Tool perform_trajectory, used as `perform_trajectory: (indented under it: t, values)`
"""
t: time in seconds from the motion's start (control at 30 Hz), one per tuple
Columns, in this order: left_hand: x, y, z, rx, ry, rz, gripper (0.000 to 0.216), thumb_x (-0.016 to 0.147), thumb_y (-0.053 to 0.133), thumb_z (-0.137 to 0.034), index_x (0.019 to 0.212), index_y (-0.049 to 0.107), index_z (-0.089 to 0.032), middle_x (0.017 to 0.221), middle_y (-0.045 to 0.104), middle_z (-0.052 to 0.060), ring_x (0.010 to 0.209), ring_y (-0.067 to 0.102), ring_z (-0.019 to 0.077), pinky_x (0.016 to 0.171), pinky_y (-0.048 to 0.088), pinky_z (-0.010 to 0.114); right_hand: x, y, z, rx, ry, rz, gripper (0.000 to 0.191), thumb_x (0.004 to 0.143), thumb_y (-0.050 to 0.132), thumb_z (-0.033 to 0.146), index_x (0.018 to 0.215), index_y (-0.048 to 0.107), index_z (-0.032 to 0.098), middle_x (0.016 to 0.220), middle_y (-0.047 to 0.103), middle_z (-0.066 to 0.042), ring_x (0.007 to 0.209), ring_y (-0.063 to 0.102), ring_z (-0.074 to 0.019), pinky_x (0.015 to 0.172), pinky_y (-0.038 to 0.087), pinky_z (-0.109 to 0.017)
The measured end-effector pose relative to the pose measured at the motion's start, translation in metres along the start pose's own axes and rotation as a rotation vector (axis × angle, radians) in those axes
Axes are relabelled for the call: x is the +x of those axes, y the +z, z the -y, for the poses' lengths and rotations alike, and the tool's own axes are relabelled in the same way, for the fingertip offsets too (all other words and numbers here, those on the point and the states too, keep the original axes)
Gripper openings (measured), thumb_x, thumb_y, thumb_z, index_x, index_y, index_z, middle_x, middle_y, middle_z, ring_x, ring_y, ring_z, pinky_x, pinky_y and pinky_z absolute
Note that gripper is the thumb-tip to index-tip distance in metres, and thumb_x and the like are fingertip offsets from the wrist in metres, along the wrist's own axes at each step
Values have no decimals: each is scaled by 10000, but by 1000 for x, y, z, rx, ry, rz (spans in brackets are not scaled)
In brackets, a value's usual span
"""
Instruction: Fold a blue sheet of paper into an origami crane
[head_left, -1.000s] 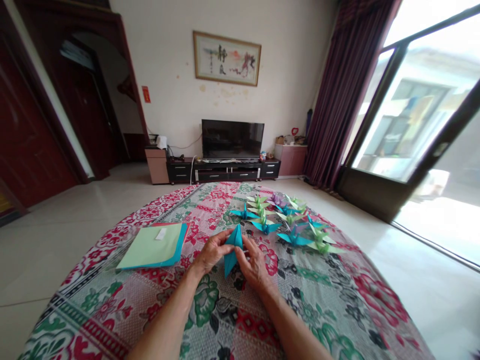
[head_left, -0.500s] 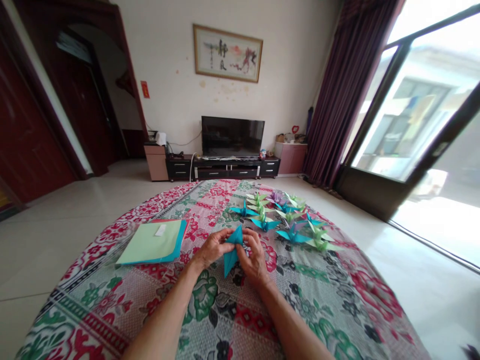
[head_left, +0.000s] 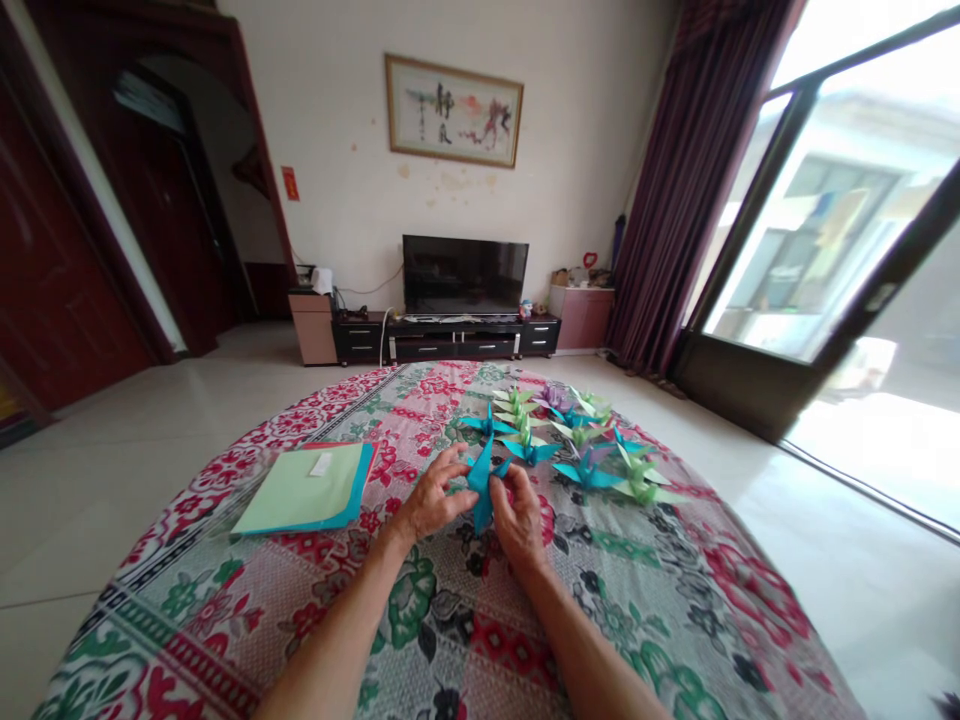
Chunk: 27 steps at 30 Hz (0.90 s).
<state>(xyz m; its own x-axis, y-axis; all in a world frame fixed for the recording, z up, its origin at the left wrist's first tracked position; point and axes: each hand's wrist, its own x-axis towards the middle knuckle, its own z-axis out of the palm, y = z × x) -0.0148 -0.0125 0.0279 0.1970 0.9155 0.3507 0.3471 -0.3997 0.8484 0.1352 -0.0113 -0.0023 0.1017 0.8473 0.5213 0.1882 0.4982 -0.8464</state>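
Note:
A half-folded teal origami crane (head_left: 481,482) stands upright between my hands over the round table with the floral cloth (head_left: 465,620). My left hand (head_left: 431,498) pinches its left side, fingers curled round the paper. On the other side, my right hand (head_left: 520,512) grips the paper with closed fingers. Just beyond the hands lies a cluster of several finished paper cranes (head_left: 577,440) in teal, green and purple.
A stack of coloured paper sheets (head_left: 309,488), green on top, lies on the cloth to the left. Past the table are a tiled floor, a TV (head_left: 465,275) on a low cabinet, dark curtains and a glass door at the right.
The teal paper has gone from a wider folded kite shape to a narrower upright form with thin points sticking up. Both hands have shifted slightly up and stay on it.

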Motion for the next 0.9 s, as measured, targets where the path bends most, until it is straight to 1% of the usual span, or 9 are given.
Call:
perform_trajectory:
  t: [0.07,0.17,0.23,0.33,0.47,0.63,0.77,0.83,0.9]
  values:
    - [0,0,-1,3,43,-5,256,657,616,-161,902,678,-200,1331,440,70,1199,409,251,886,410,293,1,2,-4,46,3,15,226,815,495,317,987,552,183,885,621,-38,782,564,-157,709,465,-280]
    - [0,1,1,-29,64,-11,275,687,569,-142,938,666,-201,1306,470,75,1182,436,238,848,440,284,2,5,-10,167,44,30,365,788,531,327,1119,495,177,1041,608,-82,931,574,-194,739,491,-295]
    - [1,1,4,-59,66,-31,285,691,550,-132,945,662,-199,1304,473,75,1182,442,230,840,453,279,2,6,-11,217,87,77,392,781,536,340,1138,496,183,1095,597,-85,983,568,-206,755,499,-297]
    - [1,1,9,-85,72,-41,287,684,538,-112,926,664,-200,1298,484,70,1188,442,214,889,439,292,2,7,-12,243,104,153,373,774,545,338,1117,527,191,1097,608,-69,976,581,-204,780,496,-294]
    - [2,0,14,-141,71,-22,236,709,539,-146,901,665,-197,1322,463,69,1196,442,208,892,451,300,-1,7,-12,202,52,147,388,752,572,297,1125,521,202,1083,605,-58,985,574,-200,814,486,-300]
    - [4,1,19,-145,80,-47,185,731,548,-202,874,666,-198,1357,426,53,1205,437,207,907,444,297,-3,9,-11,132,-53,160,472,722,593,232,1177,467,215,1152,551,-73,1047,536,-213,849,471,-330]
    - [5,2,22,-133,87,-56,182,730,546,-197,865,668,-192,1346,441,55,1201,440,200,936,416,301,-3,9,-11,58,-126,125,516,716,579,194,1210,432,214,1195,512,-96,1071,515,-217,820,476,-329]
    - [4,1,20,-130,72,-55,185,721,555,-196,866,670,-185,1332,456,62,1185,453,205,911,426,291,-2,7,-7,0,-162,80,478,725,558,177,1191,455,211,1230,480,-102,1104,486,-218,830,465,-328]
    - [3,1,17,-114,56,-56,216,709,565,-190,898,669,-183,1296,494,62,1149,479,207,872,437,277,-1,5,-2,-55,-198,70,347,752,531,178,1098,533,205,1213,496,-91,1111,474,-212,878,429,-332]
